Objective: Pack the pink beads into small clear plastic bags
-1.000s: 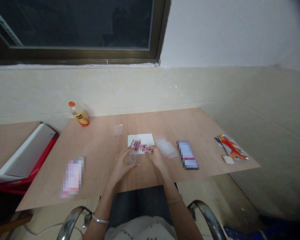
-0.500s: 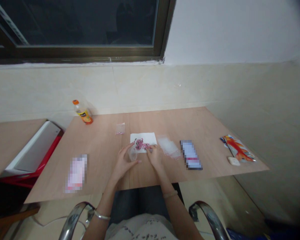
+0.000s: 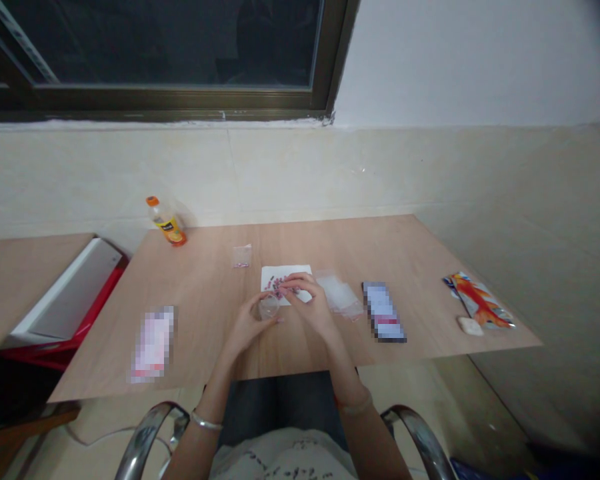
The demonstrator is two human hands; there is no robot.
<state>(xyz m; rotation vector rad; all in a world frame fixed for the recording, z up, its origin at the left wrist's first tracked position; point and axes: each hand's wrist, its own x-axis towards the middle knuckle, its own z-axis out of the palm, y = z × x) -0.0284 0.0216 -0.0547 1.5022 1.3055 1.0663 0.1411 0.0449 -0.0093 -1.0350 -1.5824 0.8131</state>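
Desk: We see a big wood desk [image 3: 205, 300] under a window [image 3: 155, 47]. Things lie in a row across it.

Back left corner: We see an orange juice bottle [image 3: 167, 222] lying on its side near the wall.

Left side: We see a blurred packet [image 3: 153, 345] near the front edge.

Right side: We see a blurred box [image 3: 383, 312], then an orange packet [image 3: 477, 300] and a small white bar [image 3: 470, 326] by the right corner.

Middle: We see a white paper [image 3: 291, 270] with pink bits [image 3: 276, 287] on it. Many bits are still there, but the hand hides some. A see-through bag [image 3: 336, 293] lies just right of the paper, and a tiny bag [image 3: 241, 256] lies behind it.

Left hand: Our left hand [image 3: 247, 327] curves around a clear cup [image 3: 269, 307] at the front edge of the paper. We cannot tell if bits are in the cup.

Right hand: Our right hand [image 3: 310, 300] bends over the paper. We cannot tell if it pinches anything.

Change: The right hand was lower a moment ago. Now it has reached up over the bits.
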